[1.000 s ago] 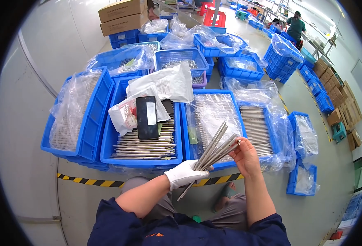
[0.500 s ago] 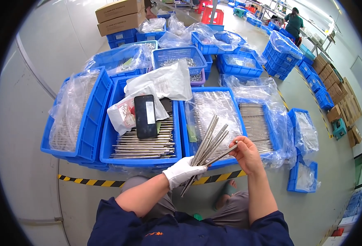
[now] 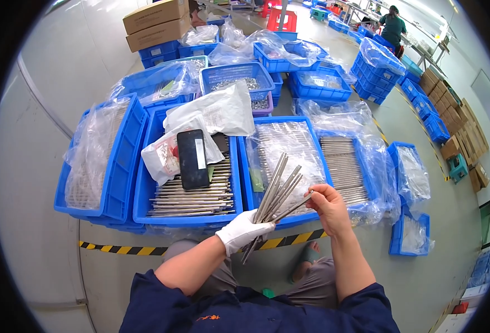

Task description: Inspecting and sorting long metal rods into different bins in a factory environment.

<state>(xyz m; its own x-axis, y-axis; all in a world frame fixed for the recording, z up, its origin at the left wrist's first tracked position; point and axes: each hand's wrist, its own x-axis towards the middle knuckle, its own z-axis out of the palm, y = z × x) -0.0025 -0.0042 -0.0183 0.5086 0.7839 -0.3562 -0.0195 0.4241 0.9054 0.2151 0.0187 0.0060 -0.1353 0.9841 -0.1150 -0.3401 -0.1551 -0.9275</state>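
Gripping a fanned bundle of metal rods in the head view, the white-gloved left hand has its fingers wrapped around the lower part, so most of each rod rises above the fingers and short ends poke out beneath them. The bare right hand has its thumb and fingers pinched narrowly on the upper end of one single rod, which slants down from those fingertips to the bundle beside the glove.

Below both sets of fingers runs a grey floor, crossed by black-and-yellow tape just beyond the person's knees. A pale wall panel stands well to the left of the fingers; far off to the upper right, a person in dark green is seen from behind.

Ahead and left of the gloved fingers, a blue crate holds a layer of rods, with a black phone and white packages on top. Just past the fingers, a second blue crate has rods under clear plastic. Right of it, beyond the bare fingers, more rods lie in a row. Farther ahead, a blue basket contains small metal parts.
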